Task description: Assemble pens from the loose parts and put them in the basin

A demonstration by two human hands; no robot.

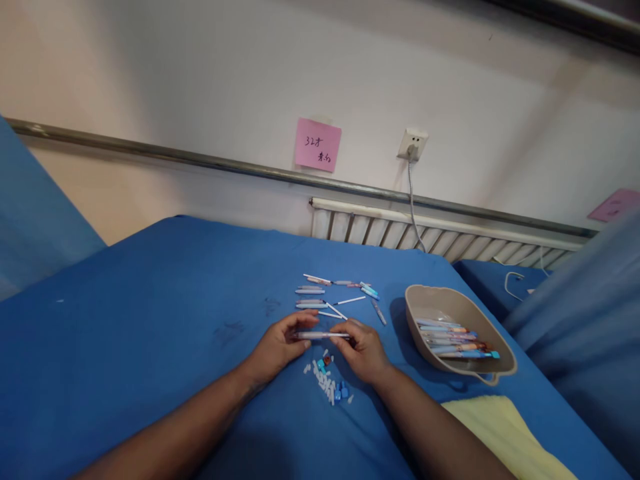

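Note:
My left hand (274, 345) pinches the left end of a pale, see-through pen barrel (314, 335), held level above the blue cloth. At its right end, my right hand (367, 350) grips a thin white pen refill (336, 335) lined up with the barrel; how far it sits inside I cannot tell. Just beyond the hands lie loose barrels (310, 291) and several white refills (350, 301). Below the hands is a small pile of white pen parts (325, 383), with blue caps (341, 391) and a brown piece (327, 361) among them.
To the right stands a beige basket (460, 297) with several pens (453, 340) inside. A yellow cloth (500, 427) lies in front of it. Blue fabric covers the table (150, 320). Behind are a radiator (370, 228), a metal rail (225, 163) and a plugged-in cable (411, 187).

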